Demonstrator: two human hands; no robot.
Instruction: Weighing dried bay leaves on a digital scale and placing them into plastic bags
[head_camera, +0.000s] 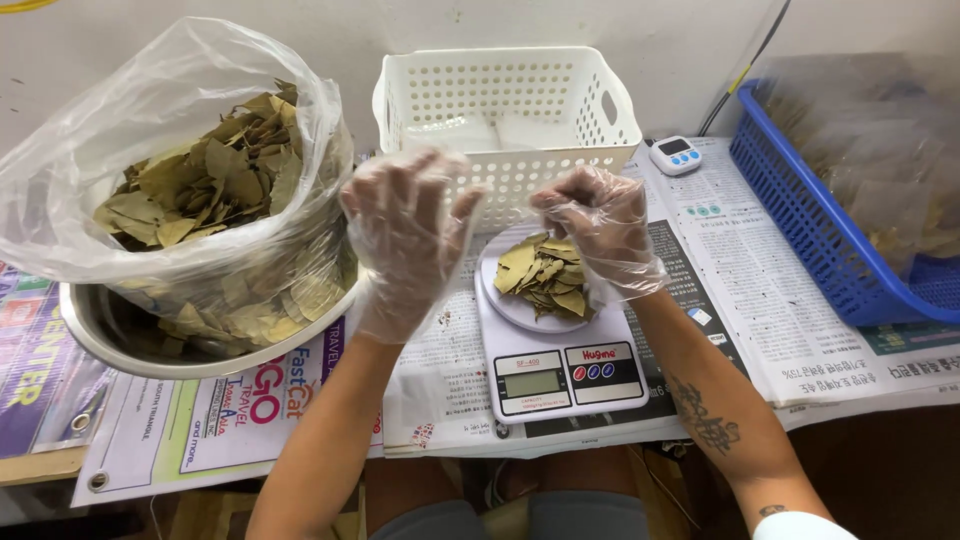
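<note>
L hand, gloved, fingers spread wide, holding nothing, raised betw. the bag of dried bay leaves and the white basket. R hand, gloved, grip pinched narrow just above leaf pile on the kitchen scale; can't tell if it holds a leaf.

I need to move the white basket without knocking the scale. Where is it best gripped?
Probably by the oval handle slot in the white basket's right end wall, coming from the right. That side stands free, while the scale and leaves crowd its front.
</note>
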